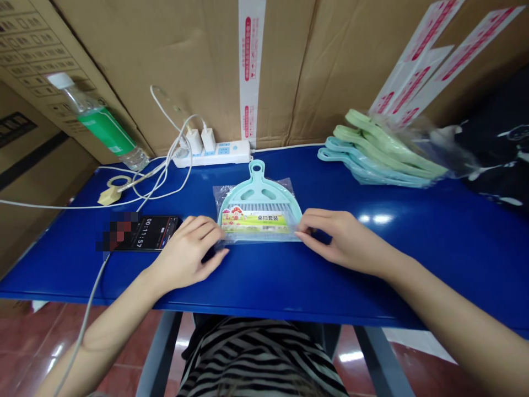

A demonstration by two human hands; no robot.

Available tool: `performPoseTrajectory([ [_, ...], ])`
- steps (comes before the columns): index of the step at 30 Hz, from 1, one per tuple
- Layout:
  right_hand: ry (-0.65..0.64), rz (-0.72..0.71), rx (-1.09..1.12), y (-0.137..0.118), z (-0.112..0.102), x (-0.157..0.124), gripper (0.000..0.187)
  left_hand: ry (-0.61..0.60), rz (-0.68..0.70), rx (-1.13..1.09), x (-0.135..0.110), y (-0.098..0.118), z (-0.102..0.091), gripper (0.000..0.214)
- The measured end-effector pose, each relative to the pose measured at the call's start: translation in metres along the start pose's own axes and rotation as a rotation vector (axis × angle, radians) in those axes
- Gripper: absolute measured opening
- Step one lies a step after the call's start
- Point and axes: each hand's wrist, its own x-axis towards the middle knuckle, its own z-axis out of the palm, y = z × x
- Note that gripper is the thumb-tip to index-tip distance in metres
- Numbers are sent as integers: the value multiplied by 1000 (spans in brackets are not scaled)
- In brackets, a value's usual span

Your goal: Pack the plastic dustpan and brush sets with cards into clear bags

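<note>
- On the blue surface (413, 275), a mint-green dustpan set (258, 207) lies flat in a clear plastic bag, near the front edge and about midway along, with its looped handle pointing away from the person and a colourful paper label across the lower part.
- The left hand (185, 253) rests against the bag's left edge, its fingers (202, 231) curved and their tips on the plastic; whether the thumb grips the bag is hidden, so a firm hold cannot be told.
- The right hand (341, 242) pinches the bag's right edge between thumb and fingers, and the wrist lies low over the surface.
- A smartphone (142, 232) lies just beside the left hand, its screen showing a running timer, with part of the display pixelated.
- A white power strip (210, 154) sits against the back, holding two white chargers (201, 140), with white cables (165, 184) looping across the surface.
- A water bottle with a green label (99, 127) leans on its side against a cardboard box (165, 55) at the back left.
- A stack of pale green and pale blue plastic pieces with looped handles (380, 154), partly in clear wrap, lies at the back right, beside a dark patterned cloth (500, 138).
- A striped shirt (256, 358) shows below the front edge, above a glossy red tile floor (124, 369).
</note>
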Motion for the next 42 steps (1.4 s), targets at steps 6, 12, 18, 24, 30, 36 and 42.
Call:
performPoseTrajectory([
  [6, 35, 154, 43, -5, 10, 7, 26, -5, -202, -49, 10, -2, 8, 27],
  [12, 72, 205, 14, -5, 20, 11, 27, -139, -273, 145, 19, -6, 16, 21],
  [18, 56, 207, -22, -2, 22, 18, 26, -200, -341, 190, 31, -3, 17, 21],
  [24, 27, 307, -166, -1, 25, 25, 8, -242, -377, 179, 36, -8, 20, 14],
  [30, 2, -11, -645, -5, 18, 34, 31, -252, -391, 223, 37, -9, 21, 12],
  [36, -121, -232, -619, 6, 21, 41, 47, -117, -124, 310, 33, 3, 27, 29],
  [42, -136, -228, -654, 7, 28, 41, 45, -147, 102, 267, 31, 5, 33, 39],
])
